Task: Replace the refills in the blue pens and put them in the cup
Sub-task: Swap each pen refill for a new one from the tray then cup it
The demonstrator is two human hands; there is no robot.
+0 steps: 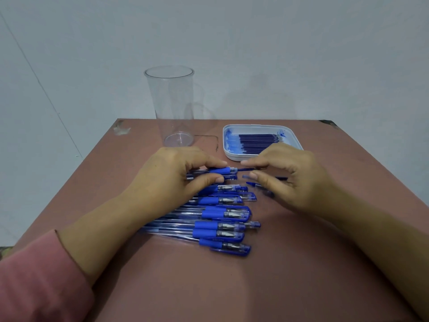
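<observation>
My left hand (176,180) gripped a blue pen (220,170) near the middle of the table (255,287), while my right hand (294,180) pinched the thin refill (247,169) at its open end. The cup (170,101) stood empty by the far edge. Any tilt risked bending or jamming the refill, and my right wrist could have scattered the loose parts (249,183) beneath it.

Lit softly and evenly, cool and rather dim. Faintly shadowed beneath the pens (220,225) on the table (255,287), with a pale sheen nearer. Doubly, weakly shadowed behind the cup (171,105) on the wall (301,54). Bent at the edges by the wide lens; slightly soft at the sleeve (34,282).
</observation>
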